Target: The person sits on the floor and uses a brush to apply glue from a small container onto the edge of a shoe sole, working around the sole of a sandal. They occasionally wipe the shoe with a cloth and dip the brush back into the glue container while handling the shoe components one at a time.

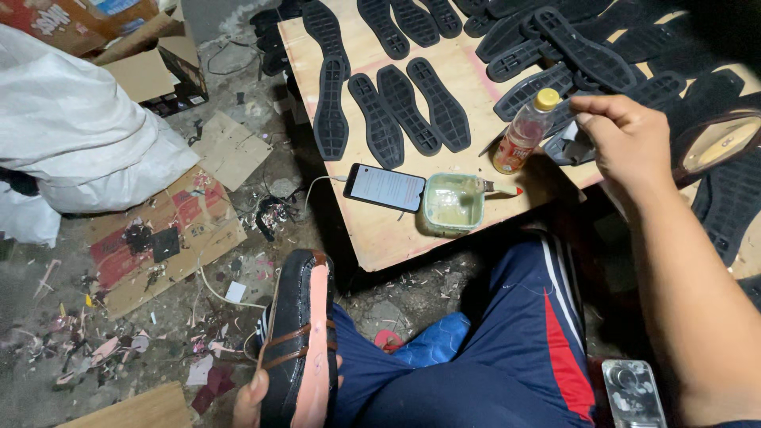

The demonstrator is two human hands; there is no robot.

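Note:
My left hand (pixel 252 400) grips a black shoe upper on a pink last (pixel 300 341), bound with brown bands, at the bottom of the view over my knee. My right hand (pixel 626 139) is raised over the right part of the low wooden table (pixel 380 238), fingers curled; whether it pinches anything is unclear. It hovers just right of a small plastic bottle with a yellow cap (pixel 525 133). A green-rimmed tub of pale glue (pixel 453 201) with a brush (pixel 499 189) across it stands near the table's front edge.
Several black rubber soles (pixel 400 107) cover the table's far side. A phone with a lit screen (pixel 384 187) lies beside the tub. White sacks (pixel 79 135), cardboard pieces (pixel 162 238) and scraps litter the floor at left. A second phone (pixel 632 394) rests at lower right.

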